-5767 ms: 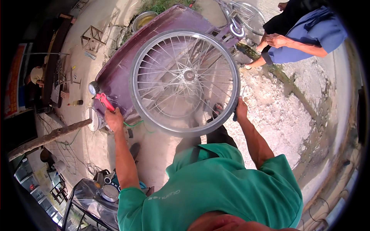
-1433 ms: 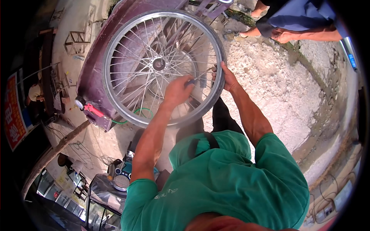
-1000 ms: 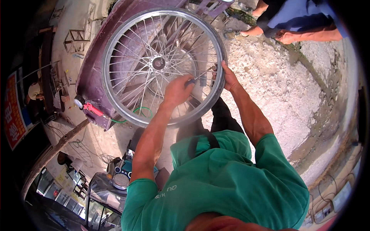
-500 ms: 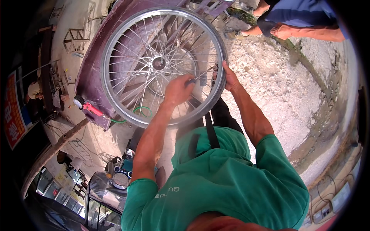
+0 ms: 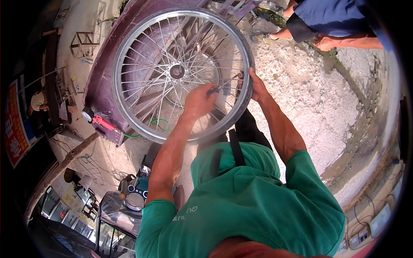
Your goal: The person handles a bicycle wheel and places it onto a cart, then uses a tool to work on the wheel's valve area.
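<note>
A spoked wheel [image 5: 177,72] with a silver rim and a dark hub centre fills the upper middle of the head view, tipped toward me. My right hand [image 5: 258,87] grips its right edge, thumb on the rim and fingers behind. Over the lower spokes, my left hand [image 5: 200,101] is closed on a small dark-handled tool [image 5: 212,91], whose tip points toward the right side of the rim. What the tip touches is too small to make out.
Behind the wheel stands a purple metal body [image 5: 101,81]. A red inflator gun [image 5: 103,123] with a gauge and green hose rests at its edge. Another person's arm [image 5: 348,42] shows at upper right. A motor vehicle [image 5: 124,202] is at lower left, near a wooden pole [image 5: 64,163].
My hands and the wheel look almost unmoved. At upper right, the other person's hand and clothing have shifted slightly.
</note>
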A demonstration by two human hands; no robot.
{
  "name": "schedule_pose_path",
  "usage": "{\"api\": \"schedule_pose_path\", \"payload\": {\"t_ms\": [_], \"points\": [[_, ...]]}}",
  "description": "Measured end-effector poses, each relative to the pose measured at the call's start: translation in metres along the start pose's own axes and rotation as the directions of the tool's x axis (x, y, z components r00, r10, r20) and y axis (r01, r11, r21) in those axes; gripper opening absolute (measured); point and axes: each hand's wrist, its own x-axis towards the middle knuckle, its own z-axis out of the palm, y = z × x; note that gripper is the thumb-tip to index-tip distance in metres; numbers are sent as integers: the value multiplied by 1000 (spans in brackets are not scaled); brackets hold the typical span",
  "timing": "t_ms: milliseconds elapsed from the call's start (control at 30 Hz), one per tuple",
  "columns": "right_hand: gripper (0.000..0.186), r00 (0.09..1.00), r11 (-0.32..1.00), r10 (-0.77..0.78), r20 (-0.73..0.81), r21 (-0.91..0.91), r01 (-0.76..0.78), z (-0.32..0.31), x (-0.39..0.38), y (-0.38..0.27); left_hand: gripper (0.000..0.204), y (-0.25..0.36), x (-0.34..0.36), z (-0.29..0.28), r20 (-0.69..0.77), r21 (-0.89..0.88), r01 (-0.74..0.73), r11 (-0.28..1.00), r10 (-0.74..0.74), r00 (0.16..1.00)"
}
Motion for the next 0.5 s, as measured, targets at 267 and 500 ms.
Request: {"api": "schedule_pose_path", "payload": {"t_ms": [267, 500], "points": [[71, 998, 994, -61, -26, -95, 58, -2, 4, 4, 35, 0, 0, 2, -13, 3, 3, 1000, -3, 1000], [69, 997, 994, -68, -32, -83, 65, 2, 0, 2, 33, -3, 0, 5, -46, -2, -36, 999, 36, 998]]}}
